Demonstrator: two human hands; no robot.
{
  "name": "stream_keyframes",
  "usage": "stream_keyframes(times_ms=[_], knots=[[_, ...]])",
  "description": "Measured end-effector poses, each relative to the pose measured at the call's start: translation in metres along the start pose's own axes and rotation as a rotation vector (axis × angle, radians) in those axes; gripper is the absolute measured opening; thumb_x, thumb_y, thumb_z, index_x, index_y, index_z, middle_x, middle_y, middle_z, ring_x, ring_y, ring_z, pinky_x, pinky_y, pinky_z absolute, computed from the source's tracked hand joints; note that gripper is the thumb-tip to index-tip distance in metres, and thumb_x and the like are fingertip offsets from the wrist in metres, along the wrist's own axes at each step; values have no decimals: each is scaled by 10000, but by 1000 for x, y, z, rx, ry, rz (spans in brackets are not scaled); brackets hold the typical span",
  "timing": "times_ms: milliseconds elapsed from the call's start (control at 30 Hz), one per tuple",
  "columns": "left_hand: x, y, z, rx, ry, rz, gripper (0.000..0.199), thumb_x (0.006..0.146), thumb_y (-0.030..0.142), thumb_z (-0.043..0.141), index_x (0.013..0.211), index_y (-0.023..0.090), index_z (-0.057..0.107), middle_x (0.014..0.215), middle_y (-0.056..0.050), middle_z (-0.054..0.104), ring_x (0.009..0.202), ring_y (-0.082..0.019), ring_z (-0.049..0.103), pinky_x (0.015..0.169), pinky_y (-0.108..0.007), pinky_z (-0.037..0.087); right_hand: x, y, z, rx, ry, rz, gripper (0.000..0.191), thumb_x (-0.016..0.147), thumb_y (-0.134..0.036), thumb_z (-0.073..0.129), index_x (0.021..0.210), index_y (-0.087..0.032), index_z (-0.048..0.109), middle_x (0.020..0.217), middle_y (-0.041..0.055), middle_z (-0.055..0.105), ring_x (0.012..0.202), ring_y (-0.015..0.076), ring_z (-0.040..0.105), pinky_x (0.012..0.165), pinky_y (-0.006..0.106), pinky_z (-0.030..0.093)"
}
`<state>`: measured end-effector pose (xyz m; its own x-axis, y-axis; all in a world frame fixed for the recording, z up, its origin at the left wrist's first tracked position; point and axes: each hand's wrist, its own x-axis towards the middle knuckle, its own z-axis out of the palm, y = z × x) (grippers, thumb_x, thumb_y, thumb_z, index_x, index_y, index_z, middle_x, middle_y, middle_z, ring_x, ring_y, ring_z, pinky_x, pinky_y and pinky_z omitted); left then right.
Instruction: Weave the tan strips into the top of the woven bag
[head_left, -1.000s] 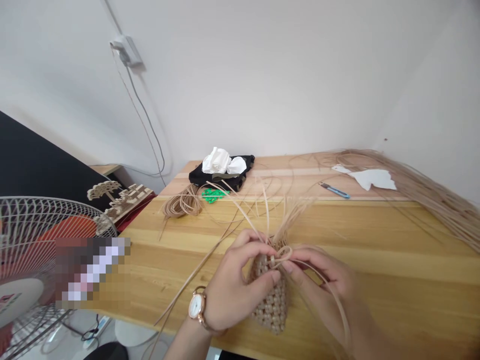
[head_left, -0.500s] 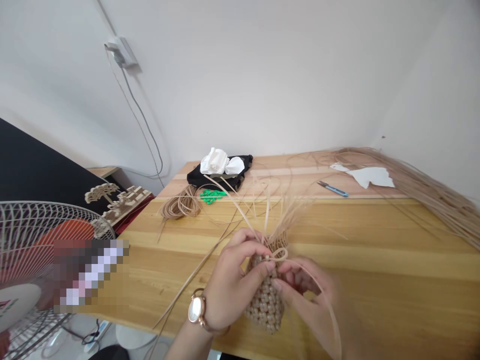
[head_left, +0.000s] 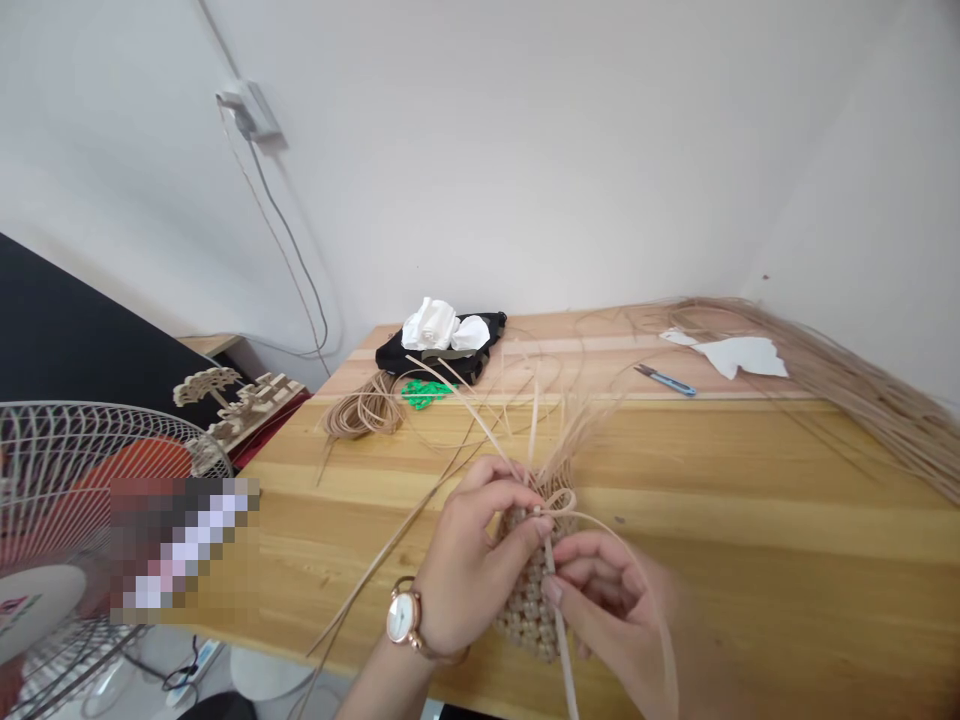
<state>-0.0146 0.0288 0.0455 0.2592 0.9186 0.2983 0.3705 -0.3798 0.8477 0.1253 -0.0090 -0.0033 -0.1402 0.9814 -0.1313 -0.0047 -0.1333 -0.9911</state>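
Observation:
A small woven piece of tan strands (head_left: 529, 615), knobbly and basket-like, stands near the front of the table, with loose ends fanning from its top. My left hand (head_left: 472, 565), a watch on its wrist, pinches the upper edge between thumb and fingers. Close to those fingertips a thin strand curls into a small loop (head_left: 562, 500), and its tail arcs right over my other hand. My right hand (head_left: 611, 600) has thumb and forefinger closed on a pale flat strip (head_left: 562, 655), which runs down the front of the weave toward me. The weave's far side is hidden.
Behind lie a coil of strands (head_left: 364, 408), a green netted item (head_left: 426, 393) and a black bag (head_left: 394, 355) topped with white tissue (head_left: 433, 325). Blue thread snips (head_left: 666, 380), white paper (head_left: 742, 356) and a long strand bundle (head_left: 832, 385) are at right. A fan (head_left: 90, 470) stands left.
A pale flat strip now hangs down the front of the weave, held in my right fingers. The loop has become smaller. My left hand keeps its pinch on the edge.

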Motion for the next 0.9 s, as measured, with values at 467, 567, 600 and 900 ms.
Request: stream_keyframes(times_ms=[467,567,600,900], knots=[[0,-1,-1,-111,-40,-10,53,724,138,605,749,150,650,843,-45,536,852,-162,533,802,-307,423,-4,0,-9,529,38,-109,133,658,-265,707,789,-288,712,577,-2,613,369,52,479,337,146,390],[-1,-1,-2,-104,-64,-19,53,715,131,619,745,154,657,848,-43,536,856,-158,533,802,-293,425,0,-1,-9,549,89,-69,102,632,-270,728,727,-237,710,556,0,606,339,45,466,312,139,373],[-1,0,-2,-101,-69,-18,58,714,128,622,748,154,659,854,-43,536,862,-158,532,805,-289,425,1,-2,-9,545,100,-48,109,628,-271,732,722,-223,705,558,2,609,339,44,467,313,138,373],[-3,6,-7,-47,-179,6,61,712,128,633,753,138,677,875,-54,526,884,-153,529,818,-259,414,18,-11,-22,470,-133,-95,305,646,-223,721,901,-231,552,546,-30,625,333,55,491,324,122,366]])
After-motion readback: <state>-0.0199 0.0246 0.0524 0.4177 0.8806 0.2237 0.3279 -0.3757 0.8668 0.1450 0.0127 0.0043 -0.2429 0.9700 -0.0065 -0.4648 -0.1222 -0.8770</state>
